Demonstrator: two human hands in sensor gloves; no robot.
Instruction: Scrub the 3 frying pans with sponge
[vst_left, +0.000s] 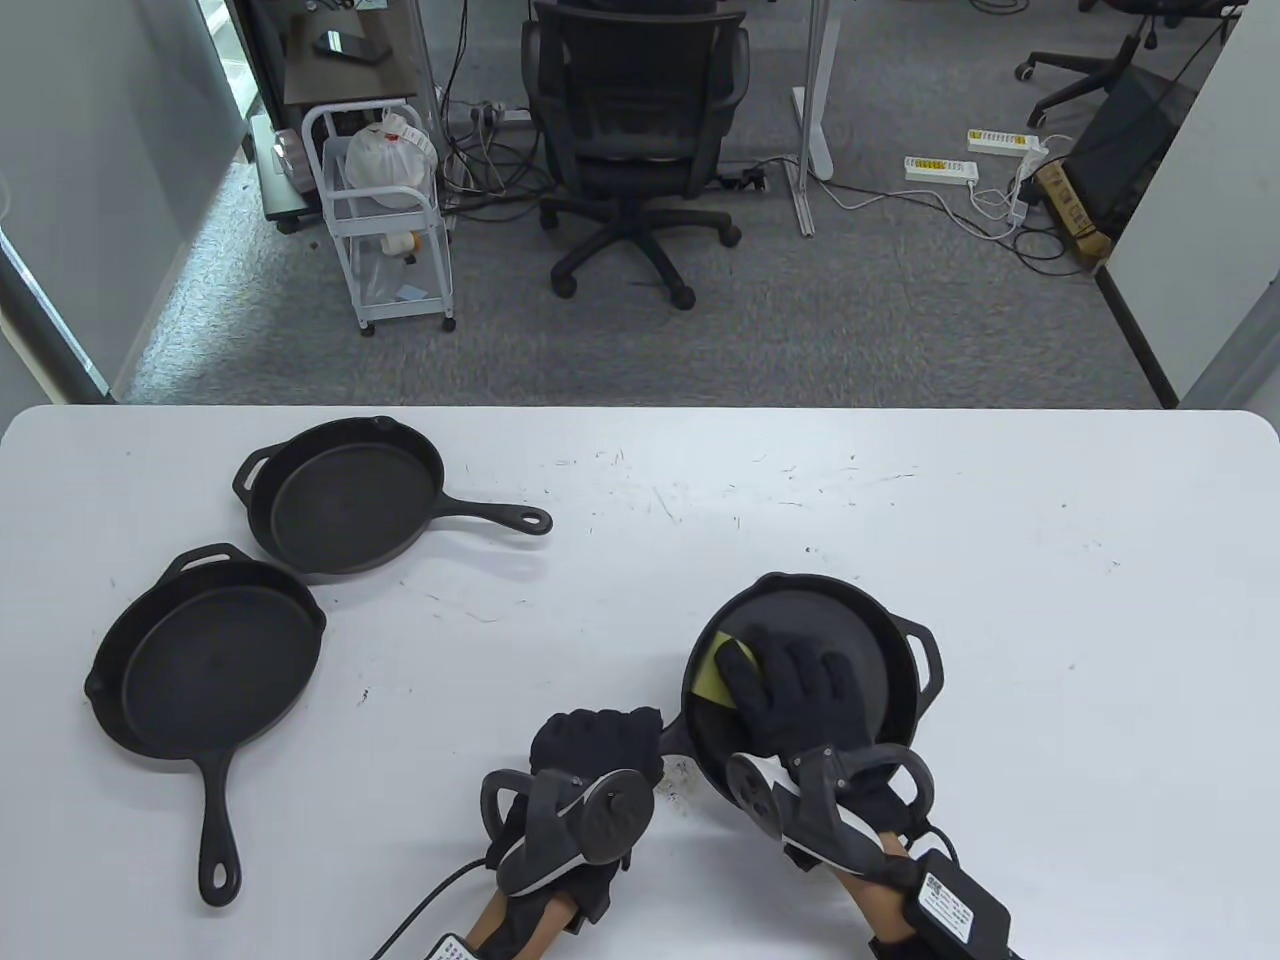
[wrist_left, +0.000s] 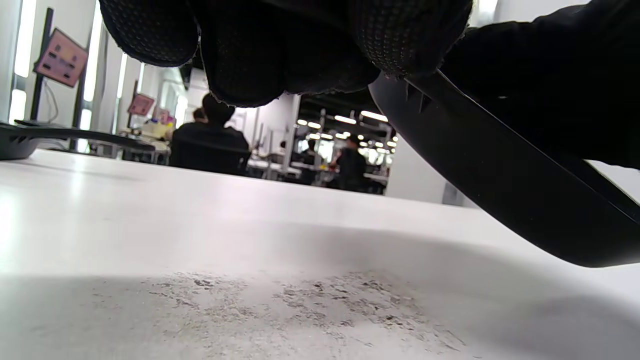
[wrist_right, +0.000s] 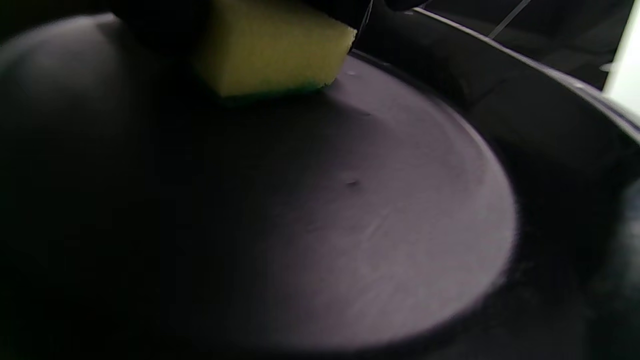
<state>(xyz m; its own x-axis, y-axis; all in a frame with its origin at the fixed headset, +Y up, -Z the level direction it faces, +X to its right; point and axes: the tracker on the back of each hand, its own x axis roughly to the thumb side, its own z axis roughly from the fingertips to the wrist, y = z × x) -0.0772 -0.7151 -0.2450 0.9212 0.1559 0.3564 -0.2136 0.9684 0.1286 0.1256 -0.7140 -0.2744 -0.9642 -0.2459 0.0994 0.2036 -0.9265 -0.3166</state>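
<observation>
Three black cast-iron frying pans lie on the white table (vst_left: 1000, 560). The right pan (vst_left: 870, 640) holds a yellow sponge (vst_left: 722, 670) against its left inner side. My right hand (vst_left: 800, 690) lies over the sponge, holding it down on the pan floor (wrist_right: 375, 210); the wrist view shows the sponge (wrist_right: 270, 50) under my fingers. My left hand (vst_left: 600, 740) is curled round this pan's handle, which is mostly hidden. Its fingers (wrist_left: 280, 45) sit above the pan's dark underside (wrist_left: 500, 185), which is raised off the table there. Two other pans (vst_left: 350, 500) (vst_left: 215, 670) rest at the left.
The front-left pan's long handle (vst_left: 218, 830) points toward the near edge; the back-left pan's handle (vst_left: 500, 518) points right. Dark specks mark the table (wrist_left: 310, 300) under my left hand. An office chair (vst_left: 635, 130) and a white cart (vst_left: 385, 220) stand beyond the table.
</observation>
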